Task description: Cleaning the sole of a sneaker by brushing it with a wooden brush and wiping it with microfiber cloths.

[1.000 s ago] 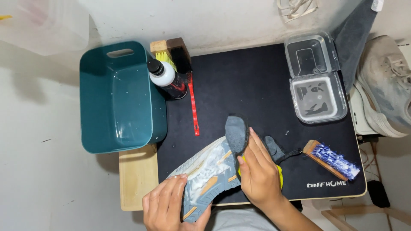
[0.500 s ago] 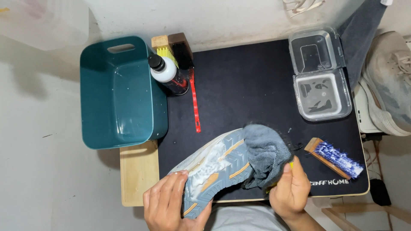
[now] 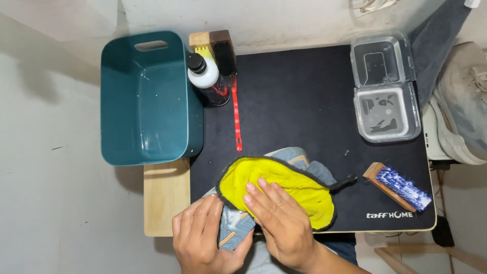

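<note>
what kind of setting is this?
Probably a small home shoe-cleaning station: a black desk mat with a teal wash basin, a cleaner bottle and brushes; hands press a yellow cloth on a shoe.

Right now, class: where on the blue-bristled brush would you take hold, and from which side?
Grip the blue-bristled brush by its wooden back, which shows as the brown edge facing the yellow cloth. It lies diagonally on the black mat, apart from other things, so come from above, fingers across the narrow block, clear of the bristles.
</note>
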